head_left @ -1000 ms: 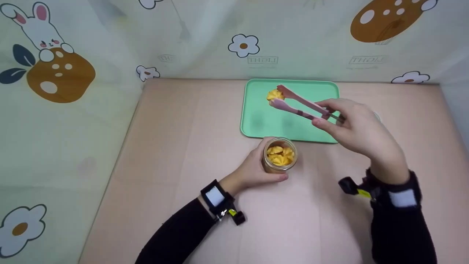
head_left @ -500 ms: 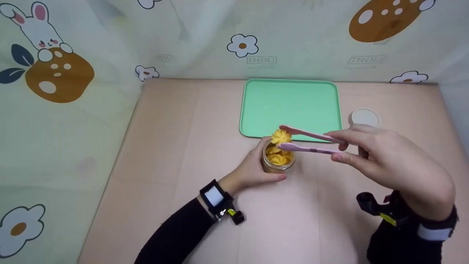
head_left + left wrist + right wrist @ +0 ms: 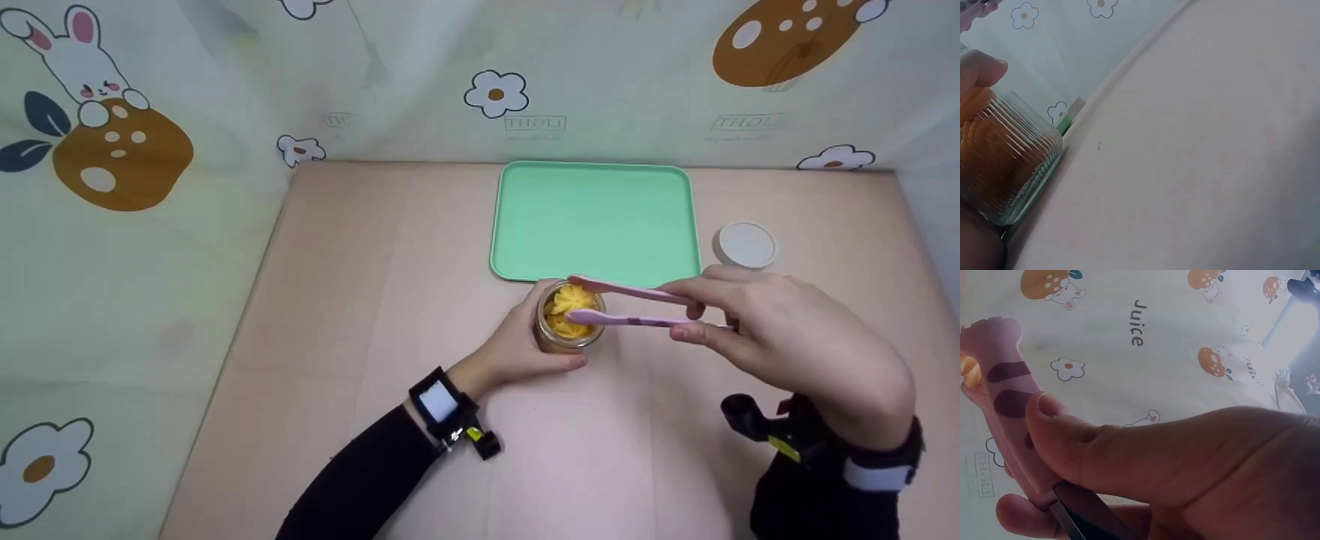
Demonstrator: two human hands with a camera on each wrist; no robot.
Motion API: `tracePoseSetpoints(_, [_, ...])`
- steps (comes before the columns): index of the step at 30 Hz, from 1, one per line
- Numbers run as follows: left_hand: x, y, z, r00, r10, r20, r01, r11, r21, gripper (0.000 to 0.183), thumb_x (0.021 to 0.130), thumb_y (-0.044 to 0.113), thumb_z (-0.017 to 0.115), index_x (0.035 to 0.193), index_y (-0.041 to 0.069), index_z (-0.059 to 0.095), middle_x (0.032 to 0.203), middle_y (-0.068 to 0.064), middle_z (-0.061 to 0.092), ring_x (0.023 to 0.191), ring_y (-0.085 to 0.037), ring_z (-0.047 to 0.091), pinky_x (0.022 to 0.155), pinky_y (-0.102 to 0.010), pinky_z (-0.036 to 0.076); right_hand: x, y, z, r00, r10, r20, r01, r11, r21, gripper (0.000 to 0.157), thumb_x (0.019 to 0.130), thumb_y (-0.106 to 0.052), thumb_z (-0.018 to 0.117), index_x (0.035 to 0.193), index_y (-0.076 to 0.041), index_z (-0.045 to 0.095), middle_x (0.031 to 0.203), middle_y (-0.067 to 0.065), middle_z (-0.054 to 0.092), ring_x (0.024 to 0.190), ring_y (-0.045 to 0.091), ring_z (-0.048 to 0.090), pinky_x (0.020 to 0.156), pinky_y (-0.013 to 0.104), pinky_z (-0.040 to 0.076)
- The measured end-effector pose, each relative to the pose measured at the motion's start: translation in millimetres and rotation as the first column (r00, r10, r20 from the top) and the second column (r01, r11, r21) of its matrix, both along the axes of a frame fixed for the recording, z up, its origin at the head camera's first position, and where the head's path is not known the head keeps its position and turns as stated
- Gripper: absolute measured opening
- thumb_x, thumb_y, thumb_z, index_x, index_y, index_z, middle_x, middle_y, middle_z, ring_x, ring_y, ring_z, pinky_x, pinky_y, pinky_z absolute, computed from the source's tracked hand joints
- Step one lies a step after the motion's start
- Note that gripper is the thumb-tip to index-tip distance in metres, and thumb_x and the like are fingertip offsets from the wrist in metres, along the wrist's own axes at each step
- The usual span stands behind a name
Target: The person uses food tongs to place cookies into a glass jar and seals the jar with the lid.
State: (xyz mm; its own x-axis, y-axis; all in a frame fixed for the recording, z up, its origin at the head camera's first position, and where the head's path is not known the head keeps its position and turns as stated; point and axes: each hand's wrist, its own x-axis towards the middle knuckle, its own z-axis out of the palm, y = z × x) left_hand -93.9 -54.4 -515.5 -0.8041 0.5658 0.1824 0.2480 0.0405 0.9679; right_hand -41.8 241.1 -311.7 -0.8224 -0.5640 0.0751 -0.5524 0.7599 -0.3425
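My left hand (image 3: 517, 346) grips a ribbed glass jar (image 3: 553, 343) around its side; in the left wrist view the jar (image 3: 1022, 163) stands on the table with yellow-orange cookies inside. From the right, my right hand (image 3: 795, 330) pinches pink paw-tipped tongs (image 3: 637, 290) between thumb and fingers. Their tips are over the jar's mouth, one on each side of a yellow flower-shaped cookie (image 3: 573, 298) at the top of the jar. The right wrist view has part of that cookie (image 3: 969, 371) between the tips of the tongs (image 3: 1008, 382). Whether the tips still press on it cannot be told.
Behind the jar lies a green rectangular tray (image 3: 596, 217) with nothing on it. A round white lid (image 3: 746, 245) is to its right, beyond my right hand. A patterned sheet (image 3: 405, 82) rises at the back and left of the table (image 3: 375, 300).
My right hand has brought the tongs and cookie from above the tray toward me and down into the jar's mouth. The lid has come into view. My left hand holds the jar in place.
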Motion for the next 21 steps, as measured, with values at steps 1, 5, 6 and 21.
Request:
tracePoseSetpoints(1, [-0.1,0,0.0,1.0,0.0,0.0,0.0,1.0,0.002,0.092,0.08,0.024,0.098,0.155,0.019,0.046,0.143,0.003,0.065,0.134,-0.014,0.06,0.122,-0.038,0.046,-0.7,-1,-0.1,1.0,-0.003,0.012,0.003,1.0,0.007,0.033,0.098,-0.027,0.085,0.129,-0.018,0.078,0.098,-0.017,0.063,0.078,0.003,0.052,0.066,0.03,0.051])
tracePoseSetpoints(5, [-0.5,0,0.3,1.0,0.0,0.003,0.0,1.0,0.006,0.095,0.079,0.023,0.099,0.157,0.019,0.044,0.145,0.003,0.065,0.136,-0.013,0.06,0.123,-0.038,0.045,-2.5,-5,-0.1,0.999,-0.016,0.042,0.015,0.999,0.03,0.034,0.099,-0.031,0.083,0.13,-0.018,0.078,0.1,-0.015,0.066,0.08,0.006,0.055,0.069,0.034,0.053])
tracePoseSetpoints(6, [-0.6,0,0.4,1.0,0.0,0.003,0.0,1.0,0.009,0.096,0.079,0.023,0.099,0.157,0.019,0.044,0.145,0.003,0.064,0.136,-0.013,0.059,0.123,-0.038,0.045,-2.8,-6,0.0,0.999,-0.021,0.049,0.02,0.999,0.035,0.034,0.1,-0.031,0.082,0.13,-0.018,0.078,0.101,-0.014,0.067,0.081,0.006,0.056,0.07,0.035,0.053])
tracePoseSetpoints(21, [-0.9,0,-0.7,0.999,-0.003,-0.035,0.004,0.999,0.034,0.094,0.079,0.021,0.099,0.156,0.022,0.045,0.147,0.006,0.063,0.14,-0.015,0.057,0.125,-0.039,0.042,-2.1,-8,-2.8,0.994,-0.058,0.089,0.056,0.998,0.024,0.039,0.099,-0.031,0.084,0.135,-0.019,0.075,0.106,-0.007,0.07,0.081,0.008,0.058,0.07,0.036,0.053])
